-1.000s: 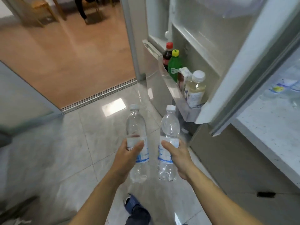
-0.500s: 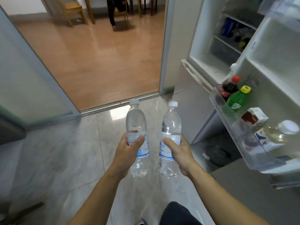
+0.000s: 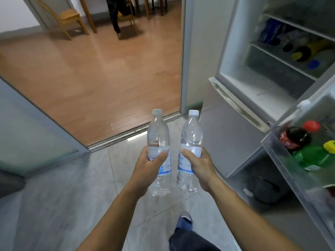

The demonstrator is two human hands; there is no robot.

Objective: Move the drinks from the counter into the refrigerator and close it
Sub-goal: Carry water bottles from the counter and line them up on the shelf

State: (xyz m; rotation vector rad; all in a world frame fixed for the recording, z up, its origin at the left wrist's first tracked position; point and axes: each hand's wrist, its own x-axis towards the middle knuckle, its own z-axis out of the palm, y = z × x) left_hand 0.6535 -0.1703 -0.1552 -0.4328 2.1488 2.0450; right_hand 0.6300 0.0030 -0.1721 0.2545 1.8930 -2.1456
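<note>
- Left hand [image 3: 147, 168] wrapped around the label band of one water bottle [image 3: 158, 142]; right hand [image 3: 198, 164] wrapped around a second water bottle [image 3: 191, 140]; both upright, side by side, carried over the tiled floor.
- Refrigerator [image 3: 257, 91] open to the right, well apart from both bottles; door shelf [image 3: 282, 165] already holding a dark cola bottle [image 3: 294, 137] and a green bottle [image 3: 311, 156].
- Risk: knocking those door bottles while slotting new ones in, through crowding.
- Risk: thin plastic buckling or slipping under a one-handed grip.
- Shelf contents inside blurred, unidentifiable; door cut off at the frame edge; counter out of view.
</note>
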